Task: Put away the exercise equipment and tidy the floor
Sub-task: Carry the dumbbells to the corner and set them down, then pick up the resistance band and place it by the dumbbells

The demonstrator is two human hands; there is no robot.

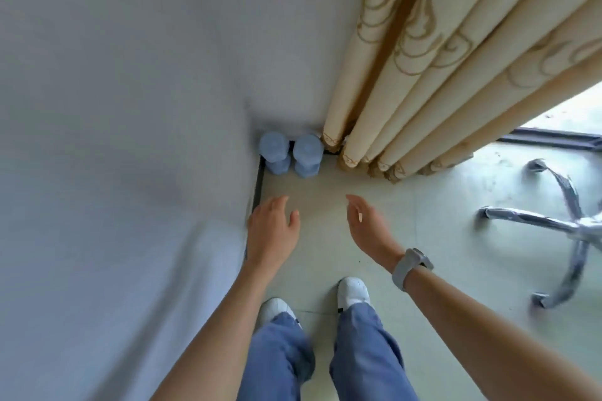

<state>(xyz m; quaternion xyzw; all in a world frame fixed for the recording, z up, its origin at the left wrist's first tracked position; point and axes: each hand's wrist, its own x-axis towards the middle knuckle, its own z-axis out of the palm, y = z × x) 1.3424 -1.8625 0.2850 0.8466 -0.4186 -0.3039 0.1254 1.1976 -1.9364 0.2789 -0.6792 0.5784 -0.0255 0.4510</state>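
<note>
two blue dumbbells (291,155) stand on end, side by side and touching or nearly so, in the floor corner where the wall (130,75) meets the curtain (423,91). the left one sits against the wall; the right one is just beside the curtain hem.

the left hand (272,231) and right hand (369,228) hover above the floor (325,192), near the dumbbells but apart from them. both are spread with relaxed fingers and hold nothing.

step in hand, judged from placement: either release just completed or pickup about to begin; the blurred frame does not settle which.

procedure:
- if stowing, leave both dumbbells upright and tucked into the corner; lift the hands straight up to avoid knocking them.
- if lifting, grip each around the narrow middle, one per hand.
- keep clear of the curtain hem.
- mind the chair base (560,231) at right when stepping back.
</note>
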